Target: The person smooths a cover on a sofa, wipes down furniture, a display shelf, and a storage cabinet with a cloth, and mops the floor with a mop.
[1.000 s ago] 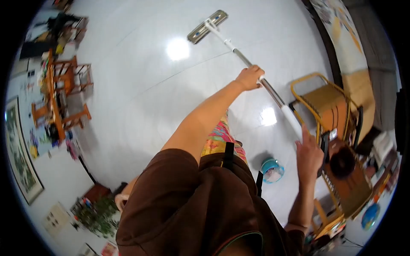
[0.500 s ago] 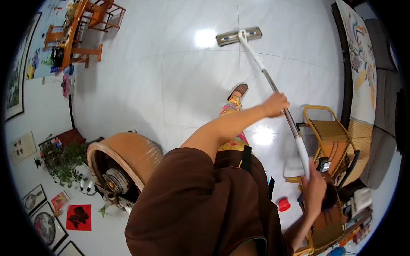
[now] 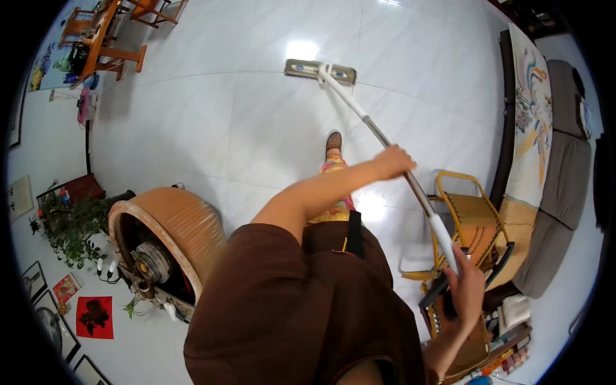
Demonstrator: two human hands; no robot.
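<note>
A flat mop [image 3: 380, 135] slants across the view, its pole part white and part bare metal. My left hand [image 3: 394, 162] is closed around the metal middle of the pole. My right hand [image 3: 467, 289] grips the white upper end at the lower right. At the far end the rectangular mop head [image 3: 344, 75] lies flat on the pale tiled floor [image 3: 276, 122], beside a bright light reflection. Below it on the floor is my shoe [image 3: 333, 142], under a flowery trouser leg.
On the right, a yellow-framed folding chair [image 3: 471, 208] stands close to the pole, with a grey sofa [image 3: 564, 176] behind it. To the left is a large brown clay jar [image 3: 186, 221]. A wooden table [image 3: 102, 38] and chairs are at the upper left.
The mop head has shifted left and slightly nearer in the view, and now angles the other way. Both hands keep their grip on the pole. My view has also turned slightly.
</note>
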